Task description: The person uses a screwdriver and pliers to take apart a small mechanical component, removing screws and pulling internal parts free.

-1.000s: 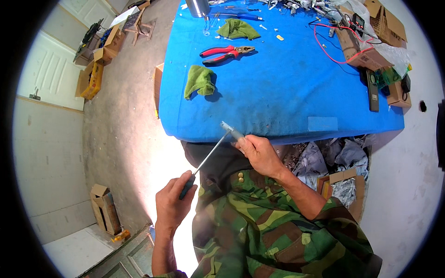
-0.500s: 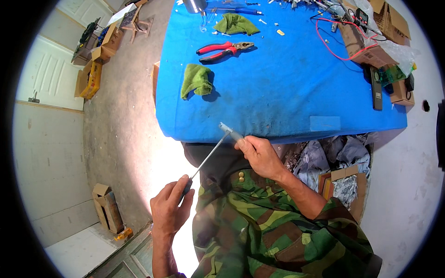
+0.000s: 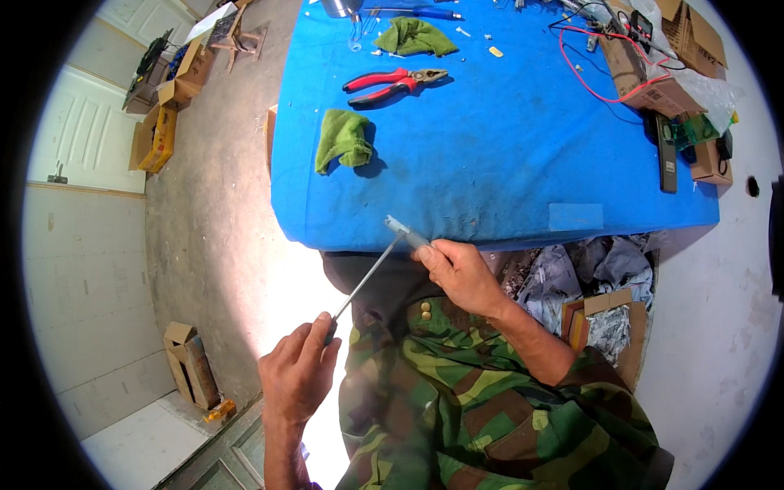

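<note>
My left hand (image 3: pixel 300 369) is closed round the dark handle of a screwdriver (image 3: pixel 367 277), its long thin metal shaft slanting up and to the right. The shaft's tip meets the side of a small grey rod-shaped piece (image 3: pixel 407 233) with a notched, pale metal end. My right hand (image 3: pixel 459 273) pinches the lower end of that piece between thumb and fingers, just off the table's front edge. Farther off on the blue-covered table (image 3: pixel 498 155) lie a crumpled green cloth (image 3: pixel 343 139) and red-and-black combination pliers (image 3: pixel 396 85). What the tip touches is too small to make out.
Behind the pliers are another green cloth (image 3: pixel 416 37), a blue pen-like tool (image 3: pixel 420 13) and small scattered parts. Cardboard boxes (image 3: pixel 653 94), a red cable (image 3: pixel 569 69) and a dark flat device (image 3: pixel 665 155) crowd the right side. An open carton (image 3: pixel 608 302) stands under the table.
My left hand has turned slightly about the screwdriver handle and shifted a little left and down. The right hand and the grey piece stay nearly still.
</note>
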Available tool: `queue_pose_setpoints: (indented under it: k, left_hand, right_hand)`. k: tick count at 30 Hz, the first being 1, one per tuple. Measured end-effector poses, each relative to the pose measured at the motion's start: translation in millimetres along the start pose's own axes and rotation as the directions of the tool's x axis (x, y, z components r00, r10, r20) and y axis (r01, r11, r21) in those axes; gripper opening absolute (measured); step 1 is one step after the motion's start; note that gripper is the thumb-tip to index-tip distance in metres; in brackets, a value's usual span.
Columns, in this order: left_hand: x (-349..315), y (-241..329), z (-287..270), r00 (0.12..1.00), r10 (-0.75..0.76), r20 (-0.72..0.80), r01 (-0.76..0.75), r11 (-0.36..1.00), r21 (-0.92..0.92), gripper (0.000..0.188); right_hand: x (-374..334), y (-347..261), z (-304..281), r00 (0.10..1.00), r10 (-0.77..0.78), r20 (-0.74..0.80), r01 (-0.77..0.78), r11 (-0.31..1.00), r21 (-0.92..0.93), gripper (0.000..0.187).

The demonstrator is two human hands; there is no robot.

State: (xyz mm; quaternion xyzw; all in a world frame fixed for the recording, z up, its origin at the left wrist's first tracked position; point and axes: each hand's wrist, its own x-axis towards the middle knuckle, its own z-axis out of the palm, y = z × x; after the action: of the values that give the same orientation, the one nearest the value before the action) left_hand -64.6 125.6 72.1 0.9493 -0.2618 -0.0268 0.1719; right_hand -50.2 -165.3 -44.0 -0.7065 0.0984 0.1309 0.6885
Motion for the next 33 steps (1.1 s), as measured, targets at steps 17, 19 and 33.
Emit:
queue_pose_setpoints:
  k: [17,19,33]
  left_hand:
    - [3.5,0.9,-5.5,0.999,0.031,0.028,-0.032,0.999,0.039,0.051]
    - [4.1,5.8,-7.7,0.999,0.044,0.028,-0.047,0.994,0.100,0.050]
    - [8.9,-6.5,-9.1,0.985,-0.112,0.129,0.147,0.939,-0.309,0.046]
  right_hand:
    - [0.3,-7.7,1.7,0.997,0.058,0.050,-0.059,0.998,0.004,0.041]
    - [0.1,-8.5,2.0,0.999,0.018,0.045,-0.015,0.998,-0.063,0.041]
    - [-0.4,-11.9,0.7,0.999,-0.035,0.019,0.039,0.952,-0.304,0.041]
